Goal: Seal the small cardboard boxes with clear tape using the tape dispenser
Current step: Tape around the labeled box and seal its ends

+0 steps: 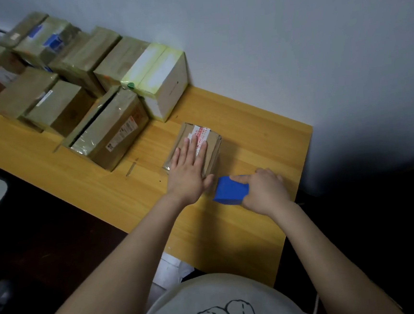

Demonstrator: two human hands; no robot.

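A small brown cardboard box with a red-and-white label lies on the wooden table, right of centre. My left hand presses flat on its top, fingers straight and spread. Just to the right of the box's near end, my right hand grips the blue tape dispenser, which sits low over the table close to the box's near corner. No strip of tape between dispenser and box can be made out.
Several taped brown boxes are stacked along the table's back left. A white foam box stands against the grey wall. The table's right edge runs close to my right hand. Dark floor lies left of the table.
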